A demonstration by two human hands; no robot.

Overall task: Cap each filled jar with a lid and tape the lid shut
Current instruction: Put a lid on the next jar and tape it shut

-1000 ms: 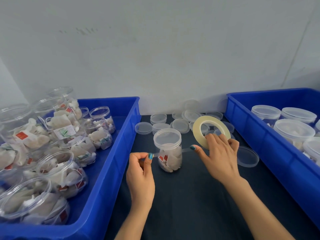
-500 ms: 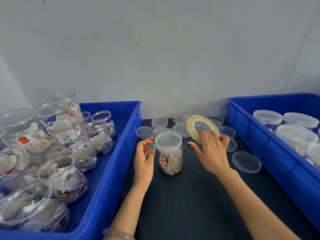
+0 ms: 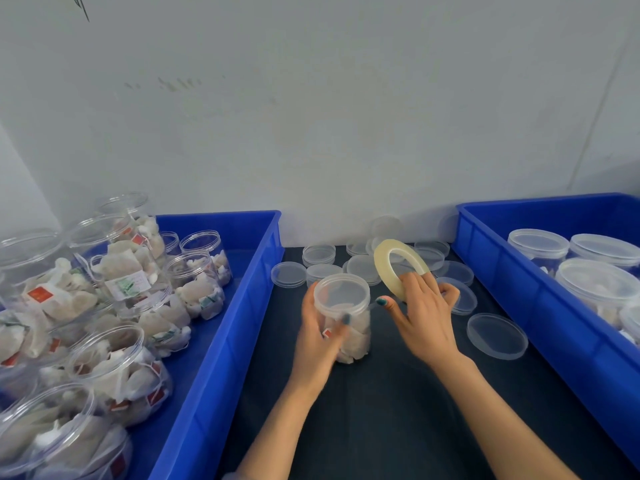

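Observation:
A small clear jar filled with tea bags stands on the dark mat, capped with a clear lid. My left hand wraps around the jar's left side, thumb across its front. My right hand grips a roll of clear tape just right of the jar, its thumb stretched toward the lid. A short strip of tape runs from the roll to the lid's edge.
A blue crate at left holds several open filled jars. Another blue crate at right holds capped jars. Loose clear lids lie on the dark mat behind and right of my hands.
My left hand let go of the pulled-out tape end and moved onto the jar, closing around it. My right hand brought the roll in close beside the lid.

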